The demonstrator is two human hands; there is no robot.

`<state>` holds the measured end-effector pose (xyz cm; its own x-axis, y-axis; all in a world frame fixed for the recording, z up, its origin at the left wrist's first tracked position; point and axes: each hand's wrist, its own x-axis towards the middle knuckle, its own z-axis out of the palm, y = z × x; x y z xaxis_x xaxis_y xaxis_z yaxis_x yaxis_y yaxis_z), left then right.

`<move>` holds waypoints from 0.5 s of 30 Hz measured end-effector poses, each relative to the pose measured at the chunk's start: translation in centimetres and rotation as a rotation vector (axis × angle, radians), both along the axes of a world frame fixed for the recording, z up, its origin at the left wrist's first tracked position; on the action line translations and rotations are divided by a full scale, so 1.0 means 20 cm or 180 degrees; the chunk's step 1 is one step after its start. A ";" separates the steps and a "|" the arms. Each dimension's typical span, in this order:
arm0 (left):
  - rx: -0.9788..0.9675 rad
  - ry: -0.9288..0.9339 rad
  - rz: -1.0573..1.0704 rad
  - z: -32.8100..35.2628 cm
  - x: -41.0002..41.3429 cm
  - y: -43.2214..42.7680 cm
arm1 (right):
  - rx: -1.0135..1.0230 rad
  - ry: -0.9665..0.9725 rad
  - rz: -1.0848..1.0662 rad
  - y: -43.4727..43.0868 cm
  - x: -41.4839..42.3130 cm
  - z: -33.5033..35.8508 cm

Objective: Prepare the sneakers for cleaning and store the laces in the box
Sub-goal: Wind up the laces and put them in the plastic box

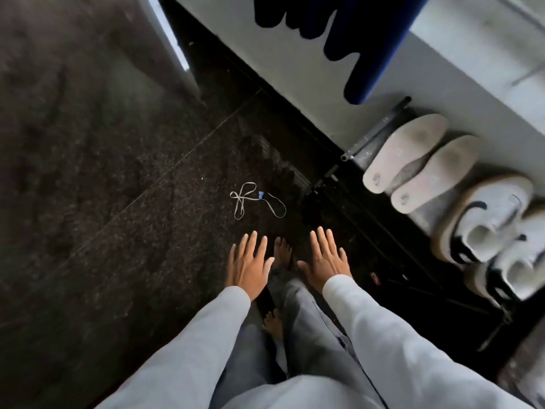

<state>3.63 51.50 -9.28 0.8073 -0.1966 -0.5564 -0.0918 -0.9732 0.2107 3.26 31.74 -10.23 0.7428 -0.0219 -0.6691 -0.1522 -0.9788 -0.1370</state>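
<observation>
Both hands, left (249, 265) and right (326, 259), hover flat, fingers spread, holding nothing; lace (255, 199) lies on floor (118, 172) beyond, insoles (418, 163) and sneakers (495, 234) right.

1. The floor (103, 187) is dark stone with tiny pale specks. It shines a little.
2. A thin line (182, 159) runs across it where two big tiles meet.
3. A white wall (295, 60) runs along the far side, from the top down to the right.
4. A black band (236, 78) lies along the foot of the wall.
5. A dark blue cloth (368, 39) hangs in front of the wall at the top.
6. A grey metal bar (376, 128) lies slanted close by the wall.
7. A bright pale strip (172, 36) shows at the top left.
</observation>
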 end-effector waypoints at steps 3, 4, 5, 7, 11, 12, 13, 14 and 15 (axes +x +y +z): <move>-0.0049 -0.0098 0.0067 -0.27 0.22 0.01 | 0.0085 0.0066 0.0136 0.05 0.24 -0.29; -0.0083 -0.0114 0.0079 -0.36 0.29 0.01 | 0.0125 0.0094 0.0147 0.07 0.31 -0.38; -0.0111 -0.0117 0.0111 -0.46 0.35 0.01 | 0.0171 0.0123 0.0111 0.08 0.38 -0.47; -0.0131 -0.0076 0.0181 -0.75 0.48 0.02 | 0.0279 0.0176 -0.0018 0.12 0.54 -0.73; -0.0258 -0.0138 0.0081 -1.32 0.70 0.03 | 0.0393 0.0226 -0.0001 0.18 0.80 -1.35; -0.0284 -0.0164 0.0040 -1.44 0.74 0.04 | 0.0408 0.0223 -0.0006 0.19 0.85 -1.52; -0.0313 -0.0185 -0.0016 -1.58 0.78 0.04 | 0.0412 0.0232 -0.0027 0.20 0.91 -1.69; -0.0335 -0.0193 -0.0034 -1.71 0.83 0.05 | 0.0407 0.0230 -0.0025 0.21 0.96 -1.85; -0.0367 -0.0204 -0.0025 -1.80 0.86 0.06 | 0.0400 0.0206 -0.0028 0.23 1.00 -1.97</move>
